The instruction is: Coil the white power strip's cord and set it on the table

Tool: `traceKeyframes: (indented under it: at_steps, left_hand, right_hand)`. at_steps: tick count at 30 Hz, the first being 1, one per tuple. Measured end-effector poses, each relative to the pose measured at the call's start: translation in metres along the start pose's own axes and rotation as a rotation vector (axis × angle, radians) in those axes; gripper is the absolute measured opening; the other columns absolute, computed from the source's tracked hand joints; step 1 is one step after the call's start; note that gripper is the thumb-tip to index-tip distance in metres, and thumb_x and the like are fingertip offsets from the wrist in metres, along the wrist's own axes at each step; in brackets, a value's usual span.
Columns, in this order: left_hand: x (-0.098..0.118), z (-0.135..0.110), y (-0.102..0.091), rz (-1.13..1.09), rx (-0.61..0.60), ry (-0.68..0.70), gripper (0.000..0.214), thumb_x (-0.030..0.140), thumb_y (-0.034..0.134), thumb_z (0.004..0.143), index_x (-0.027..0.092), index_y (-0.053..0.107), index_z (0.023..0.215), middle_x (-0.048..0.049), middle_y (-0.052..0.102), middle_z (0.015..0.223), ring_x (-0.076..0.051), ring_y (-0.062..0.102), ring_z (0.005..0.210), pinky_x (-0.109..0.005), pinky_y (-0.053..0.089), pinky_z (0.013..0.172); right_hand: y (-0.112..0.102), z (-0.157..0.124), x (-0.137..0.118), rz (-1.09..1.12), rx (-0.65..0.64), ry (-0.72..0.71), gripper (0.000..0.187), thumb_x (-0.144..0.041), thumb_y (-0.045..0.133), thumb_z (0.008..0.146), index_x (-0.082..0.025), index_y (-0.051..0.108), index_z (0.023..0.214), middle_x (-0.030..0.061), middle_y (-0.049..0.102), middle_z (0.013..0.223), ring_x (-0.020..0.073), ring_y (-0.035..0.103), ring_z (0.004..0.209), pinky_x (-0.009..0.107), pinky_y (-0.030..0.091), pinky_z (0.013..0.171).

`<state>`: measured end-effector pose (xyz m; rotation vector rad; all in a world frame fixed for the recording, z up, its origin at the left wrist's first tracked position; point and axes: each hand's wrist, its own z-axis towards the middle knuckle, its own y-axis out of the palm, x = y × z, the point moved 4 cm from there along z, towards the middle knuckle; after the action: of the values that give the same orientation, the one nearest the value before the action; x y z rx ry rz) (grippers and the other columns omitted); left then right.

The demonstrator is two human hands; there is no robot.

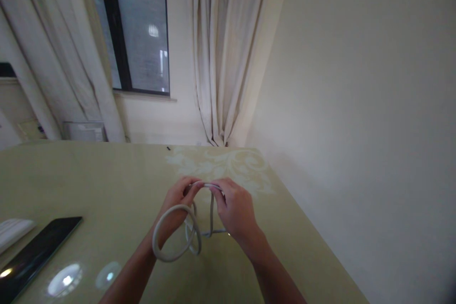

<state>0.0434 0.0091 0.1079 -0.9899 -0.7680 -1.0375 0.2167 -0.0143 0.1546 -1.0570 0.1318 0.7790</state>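
A pale grey cable (156, 242) runs between my two hands above the table. My left hand (180, 197) pinches it between thumb and fingers, and a loose loop hangs in front of that wrist. Close by on the right, my right hand (235, 204) pinches the same cable, with a short, nearly straight stretch bridging the gap. More of the cable drops below the hands in bends and reaches toward the tabletop. Its far end under my right hand is partly hidden, with a small shiny spot there.
The glossy greenish table (107, 185) has a white floral pattern (221, 161) at its far right corner. At left lie a black flat device (39, 251) and a white object (14, 230). A small dark item (168, 148) sits near the far edge. A wall (356, 104) borders the right side.
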Motion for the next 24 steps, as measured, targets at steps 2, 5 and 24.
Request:
traceKeyframes:
  at_steps: [2, 5, 24]
  left_hand:
    - [-0.004, 0.0, -0.006, 0.048, 0.023, -0.03, 0.043, 0.058, 0.058, 0.094, 0.02, 0.076, 0.087, -0.0059, 0.074, 0.08, -0.023, 0.065, 0.074, -0.031, 0.048, 0.068]
    - [-0.008, 0.001, -0.018, 0.13, 0.118, -0.061, 0.041, 0.056, 0.057, 0.095, 0.021, 0.076, 0.088, -0.0058, 0.075, 0.08, -0.023, 0.067, 0.072, -0.031, 0.048, 0.065]
    - [-0.027, 0.004, -0.042, -0.308, 0.079, -0.311, 0.059, 0.074, 0.078, 0.071, 0.018, 0.071, 0.091, 0.005, 0.05, 0.06, -0.012, 0.047, 0.053, -0.022, 0.039, 0.048]
  right_hand:
    - [-0.004, 0.001, 0.003, 0.002, 0.042, 0.007, 0.022, -0.027, 0.055, 0.106, -0.022, 0.076, 0.108, 0.0065, 0.078, 0.104, 0.0209, 0.073, 0.09, 0.029, 0.046, 0.076]
    - [-0.014, 0.003, 0.008, 0.077, 0.103, 0.018, 0.02, -0.026, 0.054, 0.104, -0.021, 0.073, 0.107, 0.007, 0.076, 0.101, 0.0198, 0.069, 0.086, 0.029, 0.045, 0.074]
    - [-0.049, 0.013, 0.063, 1.365, 0.742, 0.323, 0.03, -0.036, 0.086, 0.078, -0.02, 0.068, 0.096, -0.0096, 0.042, 0.066, 0.0057, 0.032, 0.053, 0.019, 0.027, 0.049]
